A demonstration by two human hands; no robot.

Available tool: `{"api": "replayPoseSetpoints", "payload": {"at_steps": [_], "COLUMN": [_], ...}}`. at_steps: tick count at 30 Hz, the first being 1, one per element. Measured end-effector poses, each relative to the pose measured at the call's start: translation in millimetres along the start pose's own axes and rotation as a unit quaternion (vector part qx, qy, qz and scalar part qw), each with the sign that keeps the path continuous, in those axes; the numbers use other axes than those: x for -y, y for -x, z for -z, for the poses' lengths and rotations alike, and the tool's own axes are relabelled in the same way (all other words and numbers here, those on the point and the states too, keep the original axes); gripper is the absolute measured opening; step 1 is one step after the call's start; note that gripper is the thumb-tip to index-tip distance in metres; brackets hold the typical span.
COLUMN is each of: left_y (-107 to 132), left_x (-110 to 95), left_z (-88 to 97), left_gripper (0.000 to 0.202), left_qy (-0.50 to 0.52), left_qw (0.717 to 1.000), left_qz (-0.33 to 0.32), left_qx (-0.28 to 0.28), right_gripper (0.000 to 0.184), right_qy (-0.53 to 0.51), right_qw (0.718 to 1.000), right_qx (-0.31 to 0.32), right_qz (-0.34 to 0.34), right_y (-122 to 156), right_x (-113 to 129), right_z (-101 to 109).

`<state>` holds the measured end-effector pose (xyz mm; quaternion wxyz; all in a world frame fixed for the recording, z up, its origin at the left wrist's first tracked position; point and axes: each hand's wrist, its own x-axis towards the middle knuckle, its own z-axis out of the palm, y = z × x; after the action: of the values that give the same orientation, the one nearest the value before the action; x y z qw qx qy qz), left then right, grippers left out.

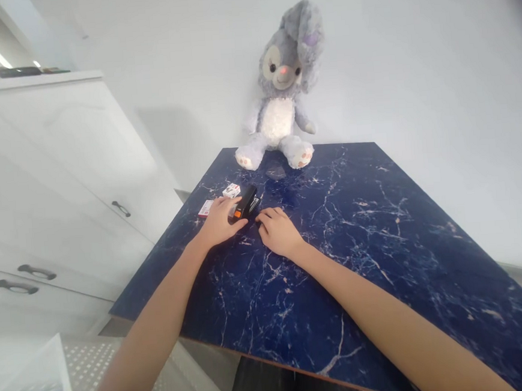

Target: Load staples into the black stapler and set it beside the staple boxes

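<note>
A black stapler (247,201) with an orange end lies on the dark blue marbled table (372,235). My left hand (220,221) rests on the table with its fingers closed round the stapler's near end. My right hand (278,230) lies just right of the stapler, fingers curled, the tips close to the stapler's front; what they pinch, if anything, is hidden. Two small white and red boxes (231,190) (206,208) lie just beyond my left hand.
A grey and white plush rabbit (282,91) sits at the table's far edge against the white wall. A white drawer cabinet (53,194) with dark handles stands to the left. A pale sheet (27,388) shows at the lower left.
</note>
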<state>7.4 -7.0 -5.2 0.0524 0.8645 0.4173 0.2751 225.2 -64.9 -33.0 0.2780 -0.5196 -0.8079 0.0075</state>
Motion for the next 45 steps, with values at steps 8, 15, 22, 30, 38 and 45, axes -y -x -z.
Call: {"api": "replayPoseSetpoints", "payload": {"at_steps": [8, 15, 22, 30, 38, 45], "left_y": [-2, -8, -7, 2, 9, -4], "left_x": [8, 10, 0, -24, -102, -73], "left_z": [-15.7, -18.6, -12.0, -3.1, -34.7, -25.9], "left_gripper": [0.067, 0.054, 0.052, 0.073, 0.038, 0.047], "left_qy": [-0.025, -0.073, -0.105, -0.058, 0.077, 0.014], "left_qw": [0.999, 0.994, 0.986, 0.993, 0.955, 0.99], "left_qz": [0.021, 0.053, 0.091, -0.018, -0.257, -0.134], "left_qx": [0.013, -0.053, -0.088, -0.106, 0.126, -0.035], "right_gripper": [0.028, 0.028, 0.029, 0.037, 0.069, 0.041], "right_qy": [0.001, 0.001, -0.005, -0.027, 0.046, 0.076], "right_qw": [1.0, 1.0, 1.0, 0.997, 0.991, 0.996], "right_qx": [-0.001, -0.004, -0.002, 0.013, -0.111, 0.02], "right_qz": [0.001, 0.005, 0.011, 0.074, -0.065, -0.031], "right_y": [0, 0, 1, 70, 95, 95], "right_x": [0, 0, 2, -28, -89, -105], "right_z": [-1, -1, 2, 60, 102, 84]}}
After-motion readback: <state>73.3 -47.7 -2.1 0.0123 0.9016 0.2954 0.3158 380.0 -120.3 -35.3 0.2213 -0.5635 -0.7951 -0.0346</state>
